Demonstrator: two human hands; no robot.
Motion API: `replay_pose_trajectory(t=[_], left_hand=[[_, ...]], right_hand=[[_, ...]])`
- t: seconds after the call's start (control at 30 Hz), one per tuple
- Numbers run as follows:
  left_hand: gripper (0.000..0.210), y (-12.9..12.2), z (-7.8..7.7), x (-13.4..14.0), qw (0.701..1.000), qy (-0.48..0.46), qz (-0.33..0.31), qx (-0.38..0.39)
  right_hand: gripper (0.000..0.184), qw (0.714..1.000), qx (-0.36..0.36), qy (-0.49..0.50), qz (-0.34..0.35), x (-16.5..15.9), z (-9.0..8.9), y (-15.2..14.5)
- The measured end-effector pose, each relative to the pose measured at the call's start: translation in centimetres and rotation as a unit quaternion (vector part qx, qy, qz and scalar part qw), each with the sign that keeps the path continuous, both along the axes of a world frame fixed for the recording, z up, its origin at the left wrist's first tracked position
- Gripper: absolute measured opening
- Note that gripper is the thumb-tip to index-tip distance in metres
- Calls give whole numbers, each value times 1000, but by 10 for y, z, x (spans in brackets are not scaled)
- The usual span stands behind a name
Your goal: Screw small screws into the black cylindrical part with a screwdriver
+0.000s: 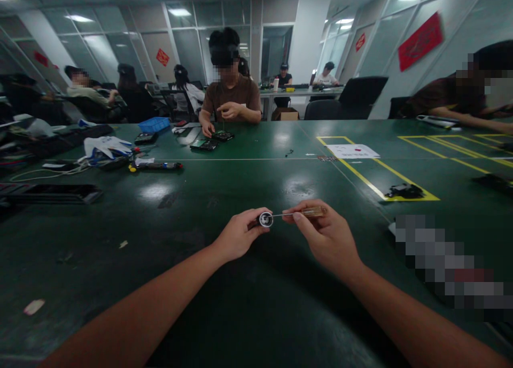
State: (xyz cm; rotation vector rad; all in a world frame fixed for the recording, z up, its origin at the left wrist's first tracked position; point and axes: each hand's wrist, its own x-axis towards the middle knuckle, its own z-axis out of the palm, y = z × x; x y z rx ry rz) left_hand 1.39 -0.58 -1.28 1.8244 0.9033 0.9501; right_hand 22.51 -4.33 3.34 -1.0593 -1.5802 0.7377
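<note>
My left hand point(239, 233) is closed around a small dark cylinder point(265, 219) whose round, silvery open end faces me. Inside that end there are small parts too fine to name. In my right hand point(326, 234) is a screwdriver point(315, 212) with a clear amber handle and a thin metal shaft. The shaft points left, and its tip is at the rim or inside the cylinder's open end; I cannot tell which. Both hands are above the green table, close together in front of me.
On the green table point(180, 304) at left lie a pen-shaped tool point(156, 166), white-and-blue gloves point(106, 146) and a blue basket point(154, 124). A paper sheet point(352, 151) and black parts point(404, 191) lie by yellow tape at right. A co-worker point(230, 95) sits opposite, handling black devices point(204, 145).
</note>
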Motion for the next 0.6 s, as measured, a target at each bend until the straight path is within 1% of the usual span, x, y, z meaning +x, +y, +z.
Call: replay_pose_trajectory(t=[0.2, 0.37, 0.6], left_hand=[[33, 0, 1, 1, 1000, 2, -1, 8], [30, -1, 3, 1, 1000, 5, -4, 12], [35, 0, 3, 0, 1000, -4, 10, 0]], right_hand=[[14, 1000, -14, 5, 18, 0, -3, 1], [14, 1000, -17, -3, 19, 1, -3, 1], [10, 1000, -8, -18, 3, 2, -2, 0]])
